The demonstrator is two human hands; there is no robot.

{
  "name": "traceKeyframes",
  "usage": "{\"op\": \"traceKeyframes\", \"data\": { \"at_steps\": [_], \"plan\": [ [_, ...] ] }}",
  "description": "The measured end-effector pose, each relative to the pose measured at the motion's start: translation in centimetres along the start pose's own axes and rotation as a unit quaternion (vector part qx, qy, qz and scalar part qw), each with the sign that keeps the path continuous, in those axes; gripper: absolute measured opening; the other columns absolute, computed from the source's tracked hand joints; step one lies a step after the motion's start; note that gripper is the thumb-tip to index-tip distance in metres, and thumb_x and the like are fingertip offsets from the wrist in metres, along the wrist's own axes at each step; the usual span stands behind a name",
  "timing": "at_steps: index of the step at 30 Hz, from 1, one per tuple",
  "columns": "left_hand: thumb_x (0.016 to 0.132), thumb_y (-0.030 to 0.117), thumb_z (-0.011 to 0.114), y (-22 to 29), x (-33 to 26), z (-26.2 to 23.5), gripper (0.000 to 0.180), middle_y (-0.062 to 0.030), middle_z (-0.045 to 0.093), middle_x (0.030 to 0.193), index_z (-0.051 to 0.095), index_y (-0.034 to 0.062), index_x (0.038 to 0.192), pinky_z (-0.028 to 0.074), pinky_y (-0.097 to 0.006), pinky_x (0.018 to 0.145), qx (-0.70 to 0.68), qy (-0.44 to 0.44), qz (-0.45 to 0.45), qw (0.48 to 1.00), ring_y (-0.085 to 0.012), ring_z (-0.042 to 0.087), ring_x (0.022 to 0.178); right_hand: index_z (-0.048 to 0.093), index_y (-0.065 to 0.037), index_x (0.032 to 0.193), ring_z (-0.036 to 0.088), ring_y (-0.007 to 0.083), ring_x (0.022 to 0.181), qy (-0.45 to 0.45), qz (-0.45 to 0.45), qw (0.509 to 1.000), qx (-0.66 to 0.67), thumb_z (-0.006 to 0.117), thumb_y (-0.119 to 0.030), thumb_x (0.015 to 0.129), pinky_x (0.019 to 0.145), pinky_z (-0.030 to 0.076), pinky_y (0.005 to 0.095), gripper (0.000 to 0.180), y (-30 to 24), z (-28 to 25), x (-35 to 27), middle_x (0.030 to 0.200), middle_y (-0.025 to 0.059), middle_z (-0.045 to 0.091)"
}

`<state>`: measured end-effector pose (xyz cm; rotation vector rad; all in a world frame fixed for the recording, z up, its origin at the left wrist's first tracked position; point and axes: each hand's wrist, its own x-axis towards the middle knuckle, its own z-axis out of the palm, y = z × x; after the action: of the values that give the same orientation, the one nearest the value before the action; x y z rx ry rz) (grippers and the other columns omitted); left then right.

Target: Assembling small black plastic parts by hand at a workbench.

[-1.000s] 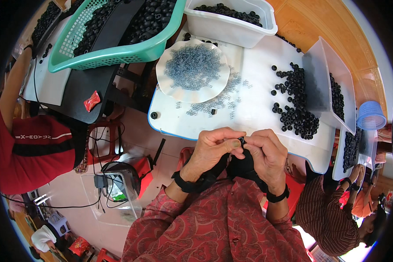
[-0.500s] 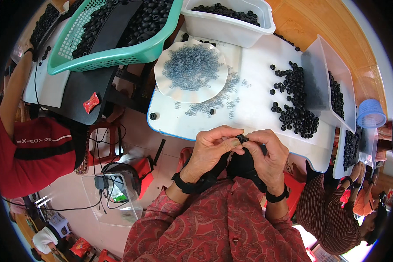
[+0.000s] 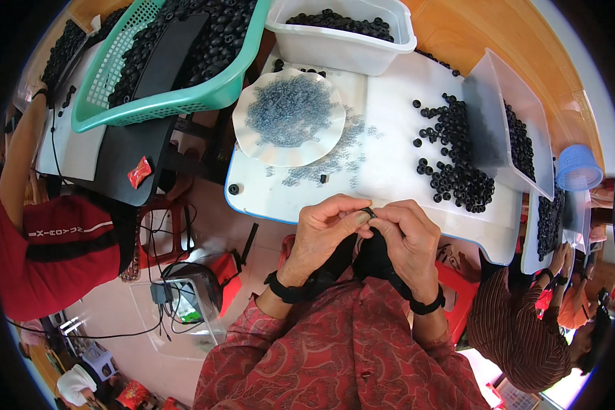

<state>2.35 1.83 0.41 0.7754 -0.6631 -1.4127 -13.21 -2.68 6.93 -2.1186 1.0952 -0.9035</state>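
A small black part (image 3: 370,213) is being pinched at the near edge of the white table (image 3: 393,116), right between both hands. It's gripped by thumb and fingertips of the left hand (image 3: 326,229), and the other side is held the same way by the right hand (image 3: 413,239). Most of it is covered by fingers tbh, so its exact shape can't be made out.

Past the left hand, a wavy-edged white plate (image 3: 307,156) is heaped with tiny greyish see-through bits (image 3: 287,109), and plenty are scattered on the tabletop beside it. A lone black ring (image 3: 234,189) is left near the table's left corner. Over on the right, loose black beads (image 3: 458,150) are piled next to a translucent bin (image 3: 488,123). More black pieces are held in a white tub (image 3: 342,53) and a green basket (image 3: 160,115) at the back.
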Motion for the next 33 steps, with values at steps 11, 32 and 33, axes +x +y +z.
{"op": "traceKeyframes", "data": {
  "at_steps": [11, 32, 33],
  "plan": [
    [0.092, -0.001, 0.066, 0.7, 4.2, 1.5, 0.012, -0.0087, 0.068, 0.091, 0.071, -0.0036, 0.102, 0.056, -0.023, 0.065, 0.202, 0.035, 0.05, 0.978, -0.0124, 0.068, 0.074, 0.067, 0.001, 0.092, 0.067, 0.0257, 0.071, 0.078, -0.005, 0.997, 0.01, 0.07, 0.004, 0.084, 0.061, 0.053, 0.0318, 0.009, 4.4, 1.8, 1.2, 0.086, 0.0135, 0.067],
    [0.081, -0.002, 0.066, -1.9, 7.4, 2.3, 0.013, -0.0123, 0.064, 0.08, 0.071, 0.003, 0.092, 0.052, -0.039, 0.064, 0.581, 0.008, 0.21, 0.787, -0.0323, 0.065, 0.074, 0.067, -0.006, 0.077, 0.054, 0.0217, 0.076, 0.094, -0.002, 0.994, -0.049, 0.071, 0.009, 0.068, 0.07, 0.036, 0.0348, 0.018, 9.8, 2.6, 2.3, 0.082, 0.0046, 0.054],
    [0.081, -0.002, 0.065, -1.9, 7.4, 2.5, 0.014, -0.0122, 0.062, 0.08, 0.07, 0.0032, 0.092, 0.052, -0.04, 0.064, 0.594, 0.004, 0.221, 0.773, -0.0324, 0.064, 0.075, 0.067, -0.006, 0.077, 0.054, 0.0217, 0.076, 0.094, -0.002, 0.994, -0.049, 0.071, 0.009, 0.068, 0.07, 0.036, 0.0348, 0.018, 9.7, 2.5, 2.3, 0.082, 0.0046, 0.054]
  ]
}}
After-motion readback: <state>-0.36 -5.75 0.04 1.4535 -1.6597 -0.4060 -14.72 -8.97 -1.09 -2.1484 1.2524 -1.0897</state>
